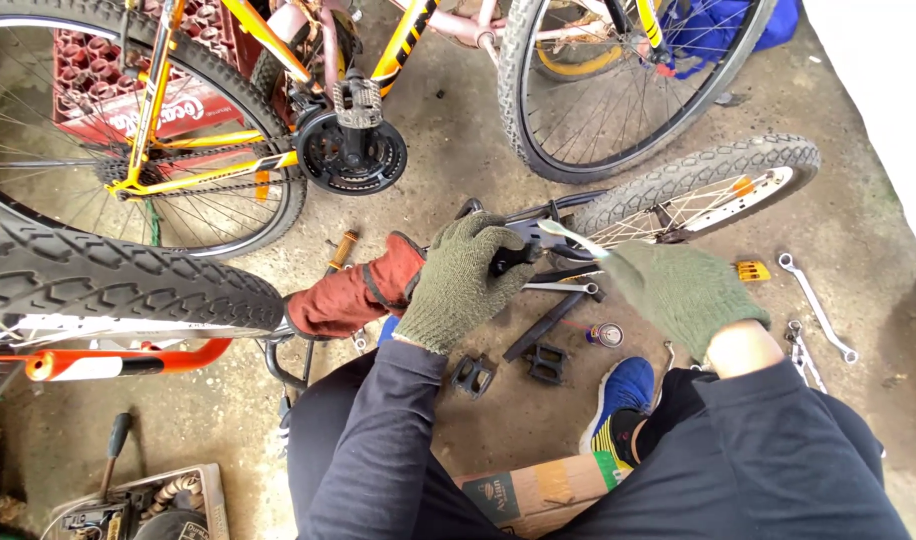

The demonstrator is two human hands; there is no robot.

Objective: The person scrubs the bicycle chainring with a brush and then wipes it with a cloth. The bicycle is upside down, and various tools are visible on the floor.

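Observation:
My left hand (pixel 463 280), in a green knit glove, is closed around a black part (pixel 513 258) of a small bicycle frame lying on the ground. My right hand (pixel 678 292), also gloved, holds a slim silver tool (pixel 566 236) whose tip points at that black part; the tool is blurred. Just left of my left hand lies the red-brown saddle (pixel 353 290). The small bike's wheel with a grey knobbly tyre (pixel 703 178) sits beyond my right hand.
Two black pedals (pixel 473 376) (pixel 545 362) and a small tin (pixel 607 334) lie on the concrete by my blue shoe (pixel 623 390). Silver wrenches (pixel 818 305) lie to the right. A yellow bike (pixel 208 140), a red crate (pixel 128 95), a large tyre (pixel 118 278) and a toolbox (pixel 138 505) fill the left.

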